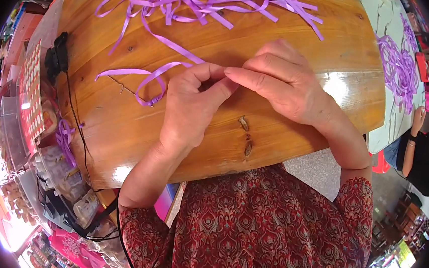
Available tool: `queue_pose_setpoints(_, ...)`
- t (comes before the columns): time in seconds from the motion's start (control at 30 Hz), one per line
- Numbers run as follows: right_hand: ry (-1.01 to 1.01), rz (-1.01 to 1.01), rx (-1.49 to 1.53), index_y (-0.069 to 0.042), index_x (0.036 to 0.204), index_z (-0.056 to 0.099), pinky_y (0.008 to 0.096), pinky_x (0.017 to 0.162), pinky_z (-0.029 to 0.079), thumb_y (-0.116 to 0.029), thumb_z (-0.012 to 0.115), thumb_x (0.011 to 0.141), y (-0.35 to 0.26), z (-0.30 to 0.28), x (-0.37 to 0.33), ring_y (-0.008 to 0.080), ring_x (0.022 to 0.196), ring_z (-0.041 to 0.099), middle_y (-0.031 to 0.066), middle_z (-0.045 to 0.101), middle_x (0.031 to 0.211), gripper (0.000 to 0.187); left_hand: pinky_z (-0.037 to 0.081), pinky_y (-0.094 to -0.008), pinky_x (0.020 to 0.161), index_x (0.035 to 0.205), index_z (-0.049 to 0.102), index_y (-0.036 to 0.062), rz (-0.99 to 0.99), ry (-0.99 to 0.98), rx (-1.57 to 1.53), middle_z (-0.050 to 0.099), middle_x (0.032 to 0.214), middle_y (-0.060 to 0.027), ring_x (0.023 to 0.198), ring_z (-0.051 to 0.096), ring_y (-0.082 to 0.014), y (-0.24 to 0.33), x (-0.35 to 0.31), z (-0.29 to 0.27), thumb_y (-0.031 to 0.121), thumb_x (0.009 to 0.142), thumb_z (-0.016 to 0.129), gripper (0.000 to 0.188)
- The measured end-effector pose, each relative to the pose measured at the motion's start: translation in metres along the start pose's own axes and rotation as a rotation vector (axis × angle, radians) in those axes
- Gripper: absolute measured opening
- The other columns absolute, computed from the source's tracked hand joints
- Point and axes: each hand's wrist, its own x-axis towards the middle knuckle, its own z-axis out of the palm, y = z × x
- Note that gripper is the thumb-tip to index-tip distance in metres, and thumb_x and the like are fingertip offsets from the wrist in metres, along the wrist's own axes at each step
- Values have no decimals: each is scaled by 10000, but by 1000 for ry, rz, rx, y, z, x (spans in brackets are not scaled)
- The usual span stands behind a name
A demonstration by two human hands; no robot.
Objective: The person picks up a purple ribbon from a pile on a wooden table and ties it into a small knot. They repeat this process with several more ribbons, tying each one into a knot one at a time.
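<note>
Both bare hands meet above the wooden counter, fingertips touching. Left hand: thumb and index finger bent toward each other, tips together, apparently pinching the purple ribbon; the gripped spot itself is hidden. Right hand: index finger extended so its tip meets the left fingertips, other fingers curled; thumb out of sight, so cannot tell whether it is clamped on anything. Ribbon position: one length runs from near the pile of ribbons at the far side down to the left index finger; another leaves that hand leftward and loops onto the counter beside a thin dark strand. Step in hand, as judged: fine fingertip work on the narrow ribbon. Technique notes: let the left pinch act as the fixed clamp, close to the working spot, and give the right fingertips the small movements. Ribbon looks smooth and likely slips, so firm pressure, flat faces, no twist. Leave slack in the loop; a tug could drag neighbouring strips out of the pile. Probable fault: the loose loop snagging on the strand. Forearms low, near the counter edge, would steady both hands.
</note>
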Motion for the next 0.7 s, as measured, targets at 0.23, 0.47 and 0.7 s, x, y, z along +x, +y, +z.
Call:
queue_pose_setpoints(0.23, -25, -48, 64, -9, 998, 667, 279, 542, 409, -50, 715, 597, 4, -8, 1, 179, 619, 525, 48, 577, 727, 405, 305, -166, 483, 868, 642, 15, -166, -175, -80, 566, 707, 25, 575, 421, -13, 5, 6, -5, 81, 808, 665, 92)
queue_pose_setpoints(0.47, 38, 51, 137, -1, 914, 660, 282, 555, 426, -26, 759, 630, 9, -8, 2, 187, 637, 553, 72, 594, 735, 301, 366, -157, 523, 866, 627, 11, -81, -83, -68, 571, 731, 25, 614, 472, -17, 4, 3, 1, 66, 815, 642, 77)
queue_pose_setpoints(0.7, 28, 229, 329, 5, 879, 647, 274, 586, 439, 14, 741, 677, -7, -7, 4, 178, 665, 569, 79, 615, 757, 223, 363, -163, 515, 892, 621, 7, 61, -29, -127, 584, 746, 22, 599, 461, -16, 1, -1, 4, 63, 835, 632, 80)
